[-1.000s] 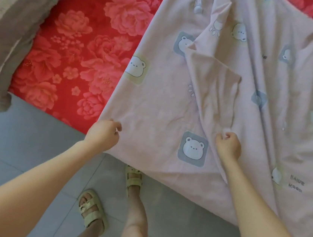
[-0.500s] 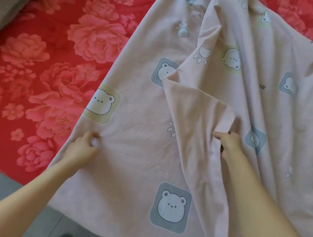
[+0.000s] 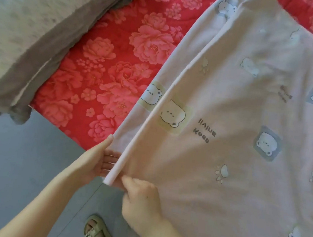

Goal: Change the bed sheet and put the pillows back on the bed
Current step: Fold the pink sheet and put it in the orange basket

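Note:
A pink bed sheet (image 3: 236,147) printed with bears lies over the right part of the mattress (image 3: 108,70), whose cover is red with large flowers. The sheet's left side is doubled over, and a long straight fold (image 3: 176,77) runs from the near corner up to the far edge. My left hand (image 3: 98,162) is at the near corner with its thumb up along the lower layer and its fingers reaching under the fold, holding that edge. My right hand (image 3: 141,196) pinches the folded corner just to the right. No pillow is clearly in view.
A grey bedding piece (image 3: 25,25) with a brown-grey border lies on the mattress's left part, and its end hangs over the edge. I stand on a grey tiled floor (image 3: 19,171). One sandalled foot (image 3: 97,232) shows below my hands.
My right hand has carried the loose flap over to the left, so the sheet now lies doubled with a straight fold. Both hands have come together at the near corner.

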The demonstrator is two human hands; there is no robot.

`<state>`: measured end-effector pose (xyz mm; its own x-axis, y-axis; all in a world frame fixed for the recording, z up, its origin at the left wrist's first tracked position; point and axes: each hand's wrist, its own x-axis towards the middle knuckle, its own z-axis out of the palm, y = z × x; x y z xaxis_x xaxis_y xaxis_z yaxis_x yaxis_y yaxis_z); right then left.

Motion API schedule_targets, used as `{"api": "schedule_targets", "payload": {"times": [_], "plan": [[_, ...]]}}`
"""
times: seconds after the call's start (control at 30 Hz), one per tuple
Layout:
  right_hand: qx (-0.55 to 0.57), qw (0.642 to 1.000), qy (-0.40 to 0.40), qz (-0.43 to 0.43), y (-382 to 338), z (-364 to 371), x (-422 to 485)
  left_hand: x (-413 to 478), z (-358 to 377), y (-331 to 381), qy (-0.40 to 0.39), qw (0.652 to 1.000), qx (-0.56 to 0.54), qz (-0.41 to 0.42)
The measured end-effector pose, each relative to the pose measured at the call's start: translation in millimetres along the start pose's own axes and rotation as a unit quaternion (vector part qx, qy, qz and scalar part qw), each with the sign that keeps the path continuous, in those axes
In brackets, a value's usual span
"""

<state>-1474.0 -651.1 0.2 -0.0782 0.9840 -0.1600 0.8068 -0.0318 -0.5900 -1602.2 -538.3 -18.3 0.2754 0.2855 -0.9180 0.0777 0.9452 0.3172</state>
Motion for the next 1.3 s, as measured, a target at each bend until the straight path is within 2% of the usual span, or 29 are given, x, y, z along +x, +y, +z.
{"api": "schedule_targets", "payload": {"times": [0.07,0.1,0.17,0.23,0.3,0.37,0.4,0.47,0.5,0.57,0.6,0.63,0.7,0.77,0.83,0.87,0.97,1.03,1.17,1.3], "plan": [[-0.036,0.997,-0.06,-0.022,-20,31,-15,-11,-10,-17,-0.03,0.999,-0.02,-0.019],[-0.064,0.995,-0.078,-0.025,-27,43,-21,-17,-14,-25,-0.019,1.0,0.01,-0.011],[-0.104,0.99,-0.092,-0.006,-34,59,-27,-23,-26,-39,0.042,0.981,0.181,0.049],[-0.118,0.986,-0.115,0.019,-37,70,-35,-24,-39,-57,0.092,0.935,0.323,0.117],[-0.125,0.982,-0.142,0.006,-37,74,-42,-20,-51,-76,0.131,0.919,0.335,0.16],[-0.093,0.979,-0.183,0.002,-35,67,-41,-14,-61,-89,0.179,0.918,0.298,0.192],[-0.053,0.976,-0.209,0.03,-31,60,-34,-12,-63,-94,0.2,0.912,0.293,0.204],[-0.011,0.983,-0.17,0.07,-13,44,-11,-8,-64,-100,0.222,0.896,0.308,0.23],[-0.019,0.993,-0.101,0.066,-3,36,7,-7,-63,-103,0.23,0.887,0.315,0.247],[-0.148,0.988,0.039,-0.011,25,23,50,-6,-58,-112,0.238,0.869,0.321,0.29],[-0.239,0.967,0.06,-0.059,37,19,73,-7,-54,-119,0.238,0.864,0.315,0.313],[-0.329,0.94,0.028,-0.088,48,14,96,-8,-51,-127,0.234,0.859,0.31,0.333],[-0.471,0.869,-0.117,-0.095,65,0,142,-12,-45,-144,0.22,0.851,0.309,0.363],[-0.546,0.804,-0.217,-0.095,79,-15,178,-12,-42,-157,0.214,0.85,0.301,0.376],[-0.58,0.77,-0.246,-0.094,85,-34,199,-11,-45,-165,0.213,0.868,0.263,0.364],[-0.572,0.775,-0.256,-0.084,85,-45,206,-13,-49,-167,0.214,0.877,0.241,0.356],[-0.469,0.823,-0.32,-0.031,72,-77,219,-26,-62,-174,0.2,0.895,0.197,0.346],[-0.425,0.844,-0.326,-0.043,58,-97,222,-37,-75,-179,0.183,0.9,0.19,0.347],[-0.378,0.846,-0.372,-0.06,39,-90,228,-27,-107,-194,0.177,0.924,0.175,0.289],[-0.391,0.855,-0.333,-0.075,61,-31,239,41,-115,-197,0.244,0.935,0.165,0.199]]}}
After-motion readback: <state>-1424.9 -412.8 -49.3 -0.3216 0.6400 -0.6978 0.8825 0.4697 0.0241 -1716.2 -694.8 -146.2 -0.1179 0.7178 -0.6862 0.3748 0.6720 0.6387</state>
